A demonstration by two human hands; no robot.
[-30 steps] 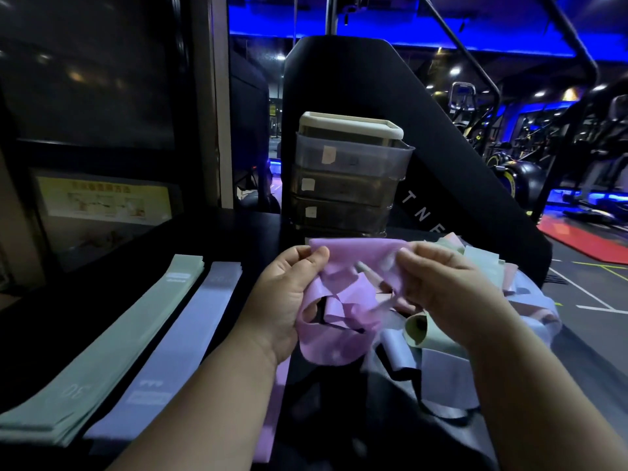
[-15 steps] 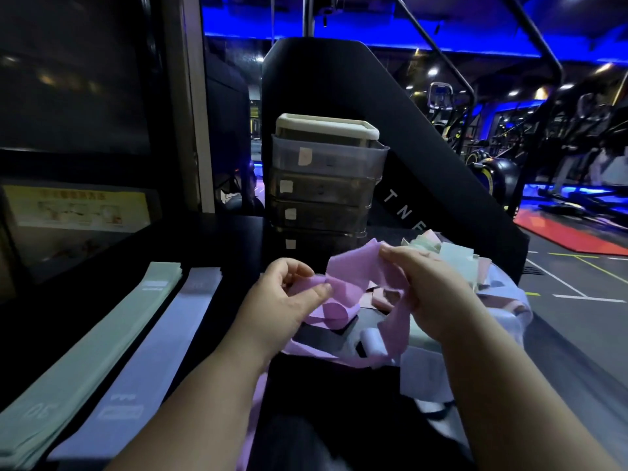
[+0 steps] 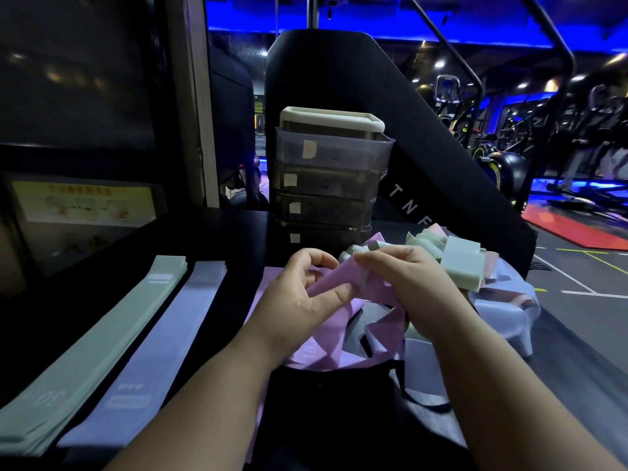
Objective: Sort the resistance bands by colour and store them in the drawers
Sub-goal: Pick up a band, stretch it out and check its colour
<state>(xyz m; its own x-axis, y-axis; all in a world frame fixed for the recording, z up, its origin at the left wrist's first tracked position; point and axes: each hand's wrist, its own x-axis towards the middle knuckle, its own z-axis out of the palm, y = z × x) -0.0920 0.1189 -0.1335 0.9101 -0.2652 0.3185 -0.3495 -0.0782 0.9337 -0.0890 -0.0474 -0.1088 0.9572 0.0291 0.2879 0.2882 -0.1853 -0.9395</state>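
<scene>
A tangled purple resistance band (image 3: 334,341) is held low over the black table. My left hand (image 3: 299,300) pinches its upper edge between thumb and fingers, and my right hand (image 3: 407,287) grips the same band just to the right. A loose heap of green, pink and lilac bands (image 3: 475,277) lies right of my hands. A flat stack of green bands (image 3: 91,355) and a flat stack of lilac bands (image 3: 149,362) lie side by side at the left. The smoky plastic drawer unit (image 3: 329,178) with a cream lid stands behind my hands, its drawers closed.
The black table (image 3: 217,239) carries everything. A black gym machine panel (image 3: 424,158) rises behind the drawers. A yellow poster (image 3: 85,202) hangs at the left. Gym floor with exercise machines (image 3: 577,158) spreads out on the right.
Both hands have lowered the purple band toward the table and drawn closer together on its upper edge. The band hangs less bunched than a second ago.
</scene>
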